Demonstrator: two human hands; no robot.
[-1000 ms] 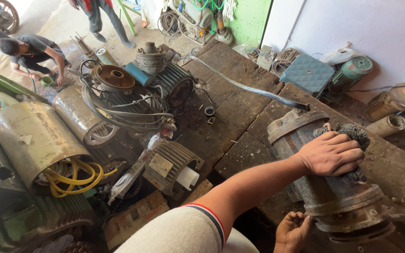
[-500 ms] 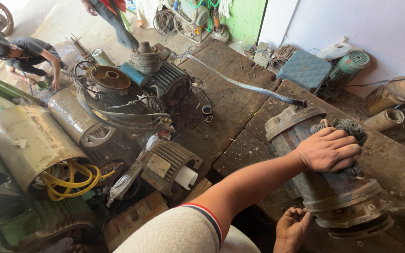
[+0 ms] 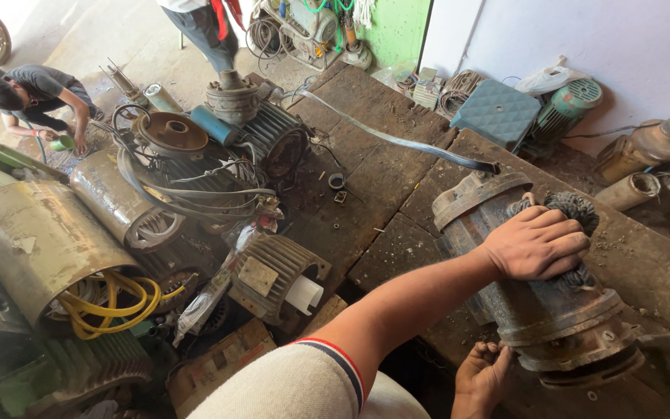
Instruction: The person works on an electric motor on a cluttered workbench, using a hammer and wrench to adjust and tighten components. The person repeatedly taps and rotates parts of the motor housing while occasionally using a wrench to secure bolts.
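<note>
Both hands (image 3: 538, 242) still on rusty motor housing (image 3: 540, 310), unmoved.

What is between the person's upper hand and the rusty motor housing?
In the head view, a dark rag lies under the left hand, pressed on the rusty motor housing.

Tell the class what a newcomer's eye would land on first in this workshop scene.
First, the rusty motor lying on the wooden bench, with the left hand pressing a dark rag on it and the right hand at its near end. Then the heap of old motors on the left, one holding yellow cable.
</note>
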